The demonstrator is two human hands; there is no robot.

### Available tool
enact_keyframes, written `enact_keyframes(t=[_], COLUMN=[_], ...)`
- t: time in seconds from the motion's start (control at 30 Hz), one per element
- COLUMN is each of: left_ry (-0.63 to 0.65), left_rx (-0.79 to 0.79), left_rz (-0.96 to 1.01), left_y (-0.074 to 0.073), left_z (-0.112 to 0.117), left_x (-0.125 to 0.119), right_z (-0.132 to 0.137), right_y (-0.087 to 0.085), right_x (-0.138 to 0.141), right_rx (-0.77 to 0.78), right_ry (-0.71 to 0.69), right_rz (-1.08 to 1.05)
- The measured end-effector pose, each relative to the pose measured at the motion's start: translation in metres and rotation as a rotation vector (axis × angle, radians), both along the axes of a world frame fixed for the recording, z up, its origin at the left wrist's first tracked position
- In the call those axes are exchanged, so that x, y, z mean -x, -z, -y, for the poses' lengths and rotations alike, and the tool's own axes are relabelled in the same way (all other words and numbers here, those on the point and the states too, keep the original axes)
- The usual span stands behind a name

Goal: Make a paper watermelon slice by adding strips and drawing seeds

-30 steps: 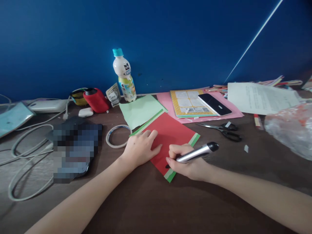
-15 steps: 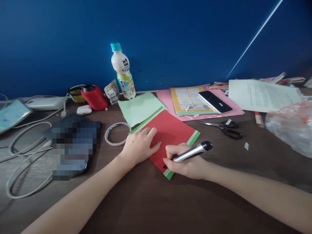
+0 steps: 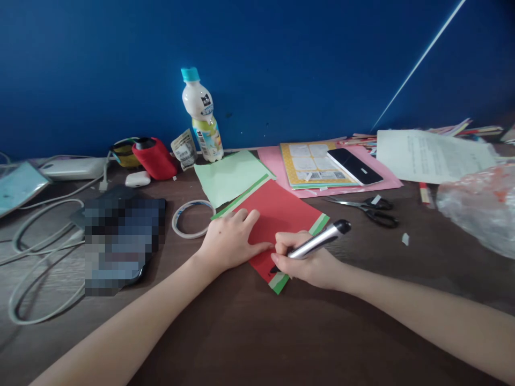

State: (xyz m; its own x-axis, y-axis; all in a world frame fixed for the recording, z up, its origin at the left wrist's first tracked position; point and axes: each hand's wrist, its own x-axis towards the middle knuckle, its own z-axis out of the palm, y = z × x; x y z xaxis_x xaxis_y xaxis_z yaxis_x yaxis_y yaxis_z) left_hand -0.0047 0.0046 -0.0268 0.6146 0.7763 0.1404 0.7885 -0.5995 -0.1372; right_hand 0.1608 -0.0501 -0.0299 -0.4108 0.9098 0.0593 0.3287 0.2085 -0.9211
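Lying on the desk in front of me is a red sheet of paper (image 3: 284, 212) with light and dark green strips along its edges. My left hand (image 3: 231, 238) rests on its left side, fingers loosely spread and thumb stretched across the red. In my right hand (image 3: 306, 262) is a silver and black marker pen (image 3: 316, 243), gripped between thumb and fingers. The pen's black tip meets the paper near the bottom corner, beside a small dark mark. Touching the red sheet's upper left edge is a pale green sheet (image 3: 231, 177). A tape roll (image 3: 174, 220) lies beside my left hand.
Scissors (image 3: 372, 209) and a paper scrap (image 3: 405, 239) lie to the right, near a plastic bag (image 3: 483, 209). Behind are a white phone (image 3: 354, 166) on booklets and an upright bottle (image 3: 203, 118). Looped cables (image 3: 18, 308) and a blurred-out dark device (image 3: 124, 241) occupy the left.
The marker's tip has shifted slightly up and right, uncovering a small dark mark on the red paper. My left thumb reaches further right. The view has shifted a little.
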Motion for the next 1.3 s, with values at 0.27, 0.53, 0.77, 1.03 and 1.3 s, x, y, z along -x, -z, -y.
enact_keyframes(t=[0.27, 0.53, 0.77, 1.03, 1.3], left_ry=[0.008, 0.021, 0.025, 0.013, 0.006], left_rx=[0.065, 0.036, 0.020, 0.019, 0.017], left_rz=[-0.013, -0.027, -0.023, -0.020, -0.046], left_y=[-0.006, -0.003, 0.000, 0.001, -0.002], left_z=[-0.002, -0.004, -0.004, -0.004, -0.003], left_x=[0.002, 0.004, 0.005, 0.003, 0.002], right_z=[-0.001, -0.001, -0.002, -0.002, -0.002], right_y=[0.000, -0.001, -0.001, 0.000, -0.001], right_x=[-0.007, -0.012, -0.009, -0.009, -0.008], right_rx=[0.129, -0.057, -0.087, -0.059, -0.056], right_ry=[0.093, -0.045, -0.105, -0.101, -0.093], right_rz=[-0.155, 0.065, 0.135, 0.184, 0.213])
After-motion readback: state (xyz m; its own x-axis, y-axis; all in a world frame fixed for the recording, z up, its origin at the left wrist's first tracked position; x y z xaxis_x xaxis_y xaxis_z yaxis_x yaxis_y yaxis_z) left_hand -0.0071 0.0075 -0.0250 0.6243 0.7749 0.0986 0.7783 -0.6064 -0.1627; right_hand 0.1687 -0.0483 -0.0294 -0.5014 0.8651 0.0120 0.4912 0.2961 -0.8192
